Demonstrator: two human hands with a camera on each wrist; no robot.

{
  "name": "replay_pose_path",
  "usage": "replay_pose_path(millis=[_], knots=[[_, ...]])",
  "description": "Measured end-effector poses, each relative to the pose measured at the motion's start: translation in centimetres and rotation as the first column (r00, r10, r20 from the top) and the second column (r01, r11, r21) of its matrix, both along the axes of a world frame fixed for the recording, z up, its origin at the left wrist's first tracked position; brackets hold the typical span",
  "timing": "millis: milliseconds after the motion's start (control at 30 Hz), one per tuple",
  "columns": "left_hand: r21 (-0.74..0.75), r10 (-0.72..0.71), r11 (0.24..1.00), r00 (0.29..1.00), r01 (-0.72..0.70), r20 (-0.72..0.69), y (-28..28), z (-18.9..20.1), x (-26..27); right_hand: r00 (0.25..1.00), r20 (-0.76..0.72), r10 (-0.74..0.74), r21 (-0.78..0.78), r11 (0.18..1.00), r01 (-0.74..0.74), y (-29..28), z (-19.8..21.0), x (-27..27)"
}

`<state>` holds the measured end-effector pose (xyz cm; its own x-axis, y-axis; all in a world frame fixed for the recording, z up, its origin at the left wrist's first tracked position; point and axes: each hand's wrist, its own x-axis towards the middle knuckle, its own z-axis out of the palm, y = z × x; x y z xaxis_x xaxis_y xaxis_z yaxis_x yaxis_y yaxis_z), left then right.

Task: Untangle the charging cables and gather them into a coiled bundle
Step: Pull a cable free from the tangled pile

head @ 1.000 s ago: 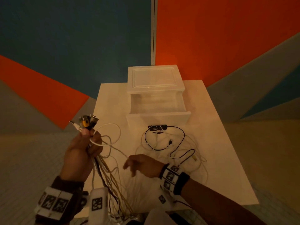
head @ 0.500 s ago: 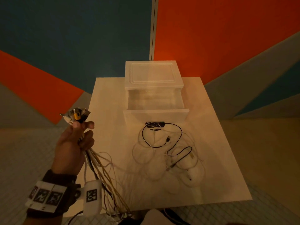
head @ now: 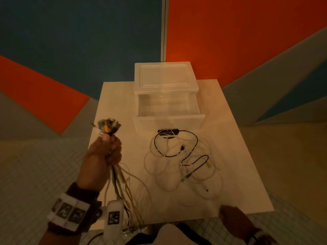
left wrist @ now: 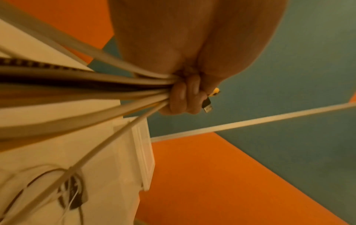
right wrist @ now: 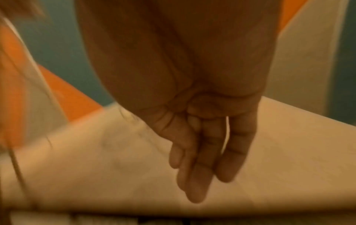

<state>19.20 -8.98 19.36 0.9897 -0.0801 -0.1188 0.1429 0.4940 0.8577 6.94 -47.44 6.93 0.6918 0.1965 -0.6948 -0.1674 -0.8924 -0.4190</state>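
clenched in my left hand (head: 101, 156), a fistful of white and yellow charging cables (head: 122, 181), plugs fanned above my thumb, strands trailing off the pale wooden table (head: 247, 165). more tangled cables (head: 178, 161) lie before the clear plastic drawer box (head: 166, 96). my right hand (right wrist: 202, 144) hangs loose, empty.

Pale wooden rectangular table (head: 120, 103) on a small-tiled floor (head: 35, 174). At its far edge — a translucent white plastic drawer box (head: 165, 80), drawer pulled open. Just before it — a loose tangle of white and black charging cables (head: 182, 160), flat on the tabletop.
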Motion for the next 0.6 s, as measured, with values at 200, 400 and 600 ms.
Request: replay_pose_path(millis=[200, 400, 600], knots=[[0.100, -0.074, 0.992, 0.997, 0.076, -0.021, -5.3, -1.2, -1.7, 0.962, 0.258, -0.089, 0.550, 0.832, -0.071, 12.6, 9.0, 8.3], [0.056, 0.031, 0.998, 0.996, -0.026, -0.087, -5.3, -0.9, -1.4, 0.967, 0.252, -0.025, 0.667, 0.729, -0.155, 19.9, 8.7, 10.0], [0.035, 0.055, 0.998, 0.986, -0.050, -0.156, -4.2, -2.1, -2.4, 0.976, 0.215, 0.033, 0.682, 0.710, -0.175, 19.8, 6.3, 9.6]])
